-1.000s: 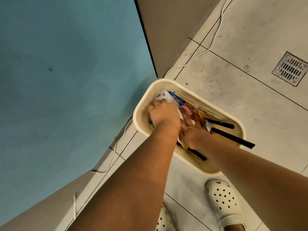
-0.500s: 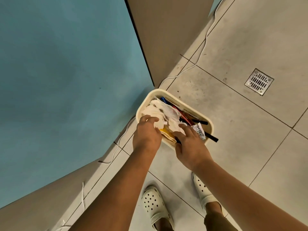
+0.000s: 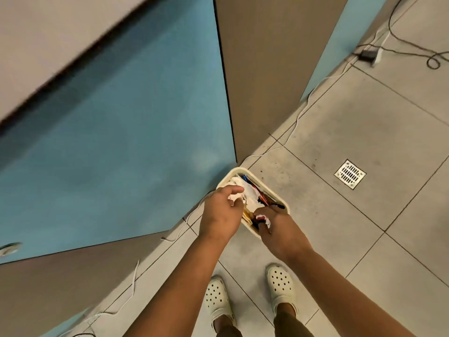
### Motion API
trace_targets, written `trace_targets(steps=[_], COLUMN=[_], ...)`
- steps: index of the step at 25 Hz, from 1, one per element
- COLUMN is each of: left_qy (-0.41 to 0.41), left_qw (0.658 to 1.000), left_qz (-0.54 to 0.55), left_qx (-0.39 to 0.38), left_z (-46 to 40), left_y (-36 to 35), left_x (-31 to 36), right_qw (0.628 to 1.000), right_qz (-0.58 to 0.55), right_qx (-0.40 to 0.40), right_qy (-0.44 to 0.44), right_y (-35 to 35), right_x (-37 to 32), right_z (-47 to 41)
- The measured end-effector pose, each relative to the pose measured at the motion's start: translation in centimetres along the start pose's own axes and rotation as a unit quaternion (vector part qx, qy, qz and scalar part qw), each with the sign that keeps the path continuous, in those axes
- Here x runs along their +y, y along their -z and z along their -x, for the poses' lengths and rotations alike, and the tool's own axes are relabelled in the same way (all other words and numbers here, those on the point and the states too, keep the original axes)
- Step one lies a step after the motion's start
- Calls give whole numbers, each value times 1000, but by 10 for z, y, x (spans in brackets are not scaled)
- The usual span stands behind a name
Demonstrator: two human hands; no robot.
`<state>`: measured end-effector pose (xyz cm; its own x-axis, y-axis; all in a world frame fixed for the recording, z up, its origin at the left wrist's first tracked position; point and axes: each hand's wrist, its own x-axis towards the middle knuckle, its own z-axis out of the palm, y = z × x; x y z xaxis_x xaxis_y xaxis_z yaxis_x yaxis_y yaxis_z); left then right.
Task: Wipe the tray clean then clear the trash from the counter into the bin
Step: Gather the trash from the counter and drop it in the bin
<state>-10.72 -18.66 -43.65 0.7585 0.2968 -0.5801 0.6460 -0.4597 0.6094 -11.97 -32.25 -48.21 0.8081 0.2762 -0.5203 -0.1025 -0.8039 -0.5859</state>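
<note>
Down on the grey tiled floor (image 3: 340, 239), tucked against the corner of the blue cabinet panel (image 3: 121, 154), sits the cream plastic bin (image 3: 283, 203), already heaped with white crumpled paper and coloured wrappers (image 3: 250, 198). I judge both hands are above it so scraps fall inside, not on the floor. My left hand (image 3: 222, 212) pinches a small white paper scrap (image 3: 233, 197) over the rim; my right hand (image 3: 279, 227) curls round a red-and-white wrapper piece (image 3: 263, 218), ready to drop.
</note>
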Motion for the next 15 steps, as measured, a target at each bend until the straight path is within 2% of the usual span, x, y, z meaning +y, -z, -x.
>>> trace_targets(steps=[4, 8, 15], left_qy=[-21, -79, -174], left_qw=[995, 979, 945], left_qz=[90, 159, 196], left_qx=[34, 97, 194], left_z=[82, 167, 261], left_y=[59, 128, 244], left_x=[70, 127, 142], right_qw=[997, 986, 945], right_qz=[-33, 17, 3], right_qx=[32, 52, 90], right_qy=[54, 155, 313], right_y=[85, 154, 198], right_x=[-68, -150, -289], right_z=[58, 119, 177])
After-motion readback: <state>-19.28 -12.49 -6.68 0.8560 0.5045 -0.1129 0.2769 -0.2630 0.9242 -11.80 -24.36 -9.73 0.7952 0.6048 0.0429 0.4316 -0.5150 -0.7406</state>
